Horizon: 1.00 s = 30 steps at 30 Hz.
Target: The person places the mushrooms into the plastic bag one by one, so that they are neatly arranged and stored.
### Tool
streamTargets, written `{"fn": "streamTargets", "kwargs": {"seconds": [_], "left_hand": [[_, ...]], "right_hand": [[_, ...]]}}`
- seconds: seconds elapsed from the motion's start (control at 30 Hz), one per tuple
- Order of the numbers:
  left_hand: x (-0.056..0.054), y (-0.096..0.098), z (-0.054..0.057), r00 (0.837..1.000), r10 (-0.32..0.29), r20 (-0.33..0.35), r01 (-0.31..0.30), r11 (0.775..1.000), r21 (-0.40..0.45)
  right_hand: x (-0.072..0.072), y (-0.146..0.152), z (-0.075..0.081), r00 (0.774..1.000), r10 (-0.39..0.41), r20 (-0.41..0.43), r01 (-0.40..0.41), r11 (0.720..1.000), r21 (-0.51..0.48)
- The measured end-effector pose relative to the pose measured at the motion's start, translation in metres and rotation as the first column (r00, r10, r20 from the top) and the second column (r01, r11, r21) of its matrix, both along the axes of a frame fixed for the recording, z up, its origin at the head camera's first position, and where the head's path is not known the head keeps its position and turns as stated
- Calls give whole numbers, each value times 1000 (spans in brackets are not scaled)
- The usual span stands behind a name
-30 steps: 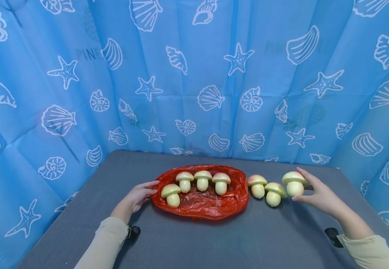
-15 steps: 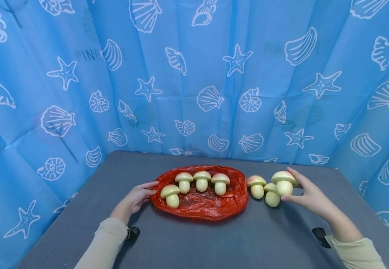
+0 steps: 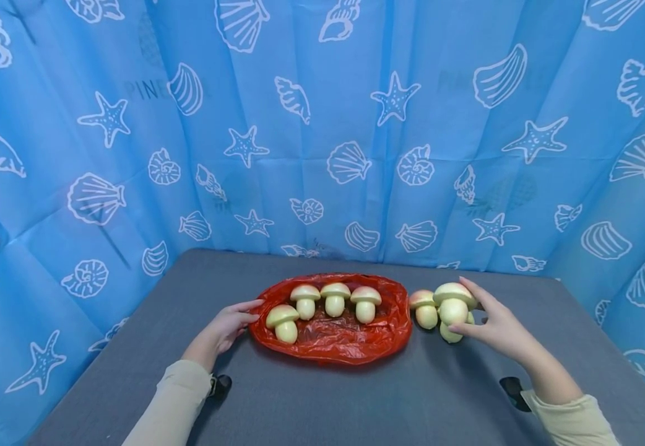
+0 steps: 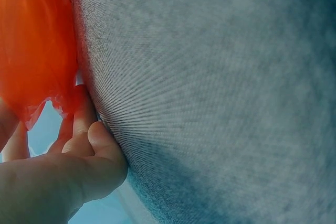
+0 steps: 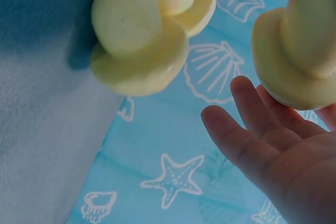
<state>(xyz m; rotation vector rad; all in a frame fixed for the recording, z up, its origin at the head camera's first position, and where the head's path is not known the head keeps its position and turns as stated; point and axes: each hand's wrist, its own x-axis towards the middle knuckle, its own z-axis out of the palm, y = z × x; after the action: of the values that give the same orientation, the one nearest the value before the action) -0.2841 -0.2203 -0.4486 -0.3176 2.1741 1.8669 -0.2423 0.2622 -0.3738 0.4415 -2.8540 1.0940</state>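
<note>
My right hand (image 3: 495, 325) holds a pale yellow toy mushroom (image 3: 454, 296) between thumb and fingers, stem downward. In the head view this mushroom overlaps a second toy mushroom (image 3: 449, 334) behind it; a third toy mushroom (image 3: 425, 313) sits just left of them. Both also show in the right wrist view, close together beside the held mushroom (image 5: 312, 30). A red plastic bag (image 3: 350, 353) lies spread open on the table, with several toy mushrooms (image 3: 335, 299) inside. My left hand (image 3: 228, 328) grips the bag's left rim, its fingers (image 4: 84, 111) at the red plastic in the left wrist view.
The dark grey table (image 3: 322, 409) reaches back to a blue curtain (image 3: 311, 124) printed with white shells and starfish. The curtain also closes off both sides. A black strap-on device (image 3: 221, 387) is worn at the left wrist, another black device (image 3: 514, 393) at the right.
My right hand has carried the held mushroom leftward, from the right of the two table mushrooms to overlapping the nearer one. My left hand and the bag stay in place.
</note>
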Motion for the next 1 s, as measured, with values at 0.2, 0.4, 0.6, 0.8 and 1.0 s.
{"fn": "streamTargets", "kwargs": {"seconds": [0.2,0.4,0.6,0.8,1.0], "left_hand": [[-1,0,0,1000,-8,-1,8,1000,6],[-1,0,0,1000,-8,-3,8,1000,7],[-2,-1,-1,1000,-1,-1,1,1000,10],[-2,0,-1,1000,7,4,-7,1000,3],[-3,-1,-2,1000,9,5,-9,1000,12]], "right_hand": [[2,-10,2,1000,6,-8,-6,1000,-21],[2,-18,4,1000,22,-10,-22,998,-54],[1,-26,5,999,39,-14,-40,996,-81],[0,-35,5,999,42,-15,-43,994,-104],[0,-46,3,999,40,8,-39,993,-113]]}}
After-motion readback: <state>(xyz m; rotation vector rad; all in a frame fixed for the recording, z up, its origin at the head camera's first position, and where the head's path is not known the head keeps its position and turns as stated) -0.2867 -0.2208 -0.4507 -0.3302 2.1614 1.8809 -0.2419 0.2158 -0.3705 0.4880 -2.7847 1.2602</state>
